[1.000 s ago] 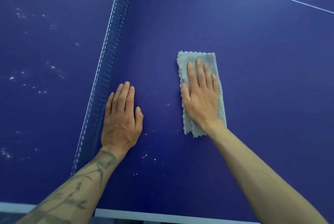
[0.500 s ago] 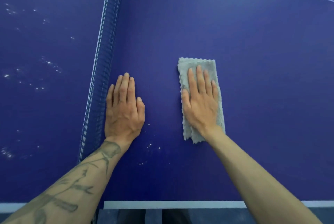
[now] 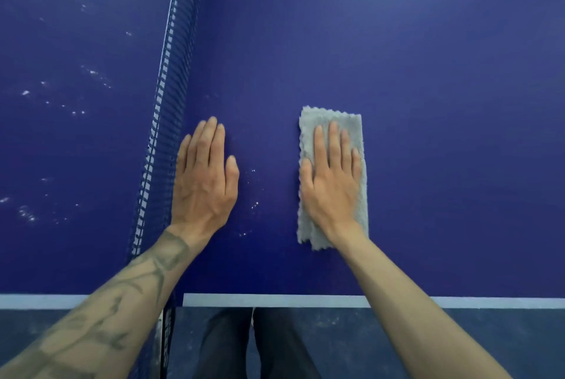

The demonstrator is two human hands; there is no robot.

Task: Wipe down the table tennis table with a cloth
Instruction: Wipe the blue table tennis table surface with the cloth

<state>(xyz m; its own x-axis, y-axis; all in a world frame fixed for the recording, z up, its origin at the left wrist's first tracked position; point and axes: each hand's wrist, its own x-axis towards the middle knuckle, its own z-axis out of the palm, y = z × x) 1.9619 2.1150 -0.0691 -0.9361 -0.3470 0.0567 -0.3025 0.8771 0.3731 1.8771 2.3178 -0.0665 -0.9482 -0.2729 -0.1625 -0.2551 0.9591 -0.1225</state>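
Folded grey microfibre cloth (image 3: 351, 125) on the dark blue table tennis desk (image 3: 428, 103), right hand (image 3: 331, 183) pressing flat on it (fingers straight, grip unclenched), left hand (image 3: 204, 177) likewise flat beside the blue net (image 3: 171, 103).

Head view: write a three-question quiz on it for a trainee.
1. True or false: the right hand presses flat on the cloth.
2. The left hand rests on: A the cloth, B the bare table, C the net.
3. Fill the gap: the white specks nearest the cloth lie between the two ____.
Key: 1 true; 2 B; 3 hands.
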